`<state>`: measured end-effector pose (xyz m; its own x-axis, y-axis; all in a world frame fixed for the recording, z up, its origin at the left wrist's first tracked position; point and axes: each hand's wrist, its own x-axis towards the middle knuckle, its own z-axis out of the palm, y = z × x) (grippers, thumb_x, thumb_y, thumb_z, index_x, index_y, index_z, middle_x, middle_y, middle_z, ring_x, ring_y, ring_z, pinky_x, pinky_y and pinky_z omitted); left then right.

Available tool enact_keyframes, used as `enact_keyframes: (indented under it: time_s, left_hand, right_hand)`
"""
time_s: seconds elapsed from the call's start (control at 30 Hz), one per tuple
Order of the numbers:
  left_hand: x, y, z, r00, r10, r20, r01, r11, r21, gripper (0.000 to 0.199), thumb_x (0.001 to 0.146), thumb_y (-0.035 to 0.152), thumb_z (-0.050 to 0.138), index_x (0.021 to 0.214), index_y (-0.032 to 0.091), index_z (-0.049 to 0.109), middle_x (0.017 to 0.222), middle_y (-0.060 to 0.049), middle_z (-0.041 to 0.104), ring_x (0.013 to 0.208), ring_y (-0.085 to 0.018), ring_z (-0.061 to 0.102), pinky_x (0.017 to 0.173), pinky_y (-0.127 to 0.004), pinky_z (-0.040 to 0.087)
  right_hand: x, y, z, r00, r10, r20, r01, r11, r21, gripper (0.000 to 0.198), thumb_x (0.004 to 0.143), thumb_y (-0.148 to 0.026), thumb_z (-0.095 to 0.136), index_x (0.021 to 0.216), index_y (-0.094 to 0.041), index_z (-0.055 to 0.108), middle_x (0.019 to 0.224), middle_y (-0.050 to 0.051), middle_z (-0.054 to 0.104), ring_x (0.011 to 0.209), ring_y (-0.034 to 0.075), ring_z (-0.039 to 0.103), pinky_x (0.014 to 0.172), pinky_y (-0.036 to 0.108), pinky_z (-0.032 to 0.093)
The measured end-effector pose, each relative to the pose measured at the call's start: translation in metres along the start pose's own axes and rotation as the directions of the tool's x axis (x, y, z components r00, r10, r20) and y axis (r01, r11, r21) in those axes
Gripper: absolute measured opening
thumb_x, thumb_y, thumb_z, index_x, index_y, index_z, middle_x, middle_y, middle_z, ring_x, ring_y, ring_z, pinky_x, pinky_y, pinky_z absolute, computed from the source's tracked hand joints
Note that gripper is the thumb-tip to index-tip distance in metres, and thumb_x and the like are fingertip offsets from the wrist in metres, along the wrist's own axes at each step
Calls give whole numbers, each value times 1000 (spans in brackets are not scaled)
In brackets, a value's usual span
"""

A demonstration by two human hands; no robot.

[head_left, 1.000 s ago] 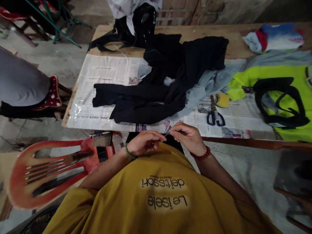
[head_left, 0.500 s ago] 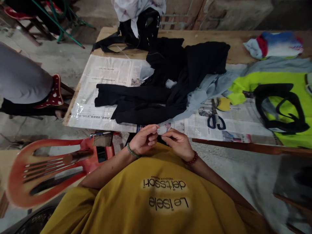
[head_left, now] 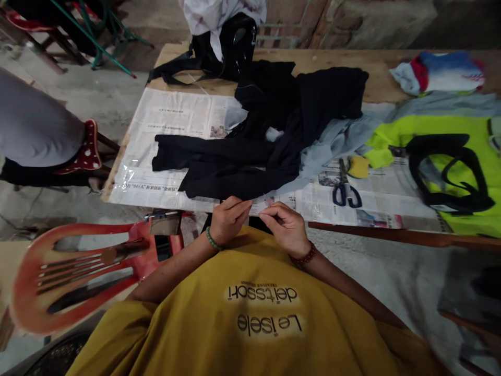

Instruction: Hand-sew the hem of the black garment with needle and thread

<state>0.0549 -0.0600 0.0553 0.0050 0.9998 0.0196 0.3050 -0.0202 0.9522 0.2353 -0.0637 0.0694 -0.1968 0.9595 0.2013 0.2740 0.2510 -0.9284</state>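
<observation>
left grip (head_left: 229,220) turned over, right grip (head_left: 288,228) near; both pinched, contents unclear; scissors (head_left: 344,181), black garment (head_left: 284,156) beyond

From the right hand (head_left: 287,227) there's an open strip of newspaper (head_left: 317,209) along the desk's (head_left: 379,78) near edge, good for sliding sideways until the scissors (head_left: 346,190) get in the way. Ahead of the left hand (head_left: 230,222) the dark garment (head_left: 235,162) blocks things — you'd have to go over it or swing around its left end. Behind that, the black bag (head_left: 235,49) walls off the back.
</observation>
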Motion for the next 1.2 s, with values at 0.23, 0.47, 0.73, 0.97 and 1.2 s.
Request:
enact_keyframes:
  time_s: [0.23,0.47,0.73,0.97,1.2]
  left_hand:
    - [-4,-19,5,929,362,70,-363,863,352,23,96,27,56,81,20,73,80,-5,62,74,-13,58,71,-23,49]
    - [-5,-15,7,826,551,115,-558,773,303,14,93,20,63,81,18,68,80,-2,60,74,-11,60,67,-21,52]
    - [-3,-10,13,829,541,144,-559,803,204,12,95,18,61,94,19,72,84,-3,66,77,-12,63,70,-22,55]
    - [-2,-2,19,829,530,178,-557,809,188,12,93,18,62,87,19,72,80,-3,64,75,-12,62,69,-23,54]
    - [-1,3,17,872,454,183,-482,861,162,6,88,19,69,82,19,71,82,-2,62,74,-12,60,66,-23,52]
  right_hand:
    - [-1,6,1,999,-18,41,16,999,32,17,91,-28,64,76,-21,68,73,0,62,69,12,55,68,27,45]
    - [-6,15,-3,1000,10,-8,-9,998,57,18,90,-30,66,75,-21,68,71,-1,61,67,11,54,69,27,46]
    - [-17,17,-16,992,117,-46,-112,988,107,20,89,-36,68,77,-20,68,72,0,61,64,11,54,62,25,45]
    - [-25,18,-24,987,138,-84,-129,986,109,22,89,-37,67,75,-20,68,71,0,60,64,11,54,59,25,44]
    - [-27,24,-24,982,173,-79,-165,981,106,21,86,-36,69,72,-20,67,70,1,60,65,11,54,61,26,44]
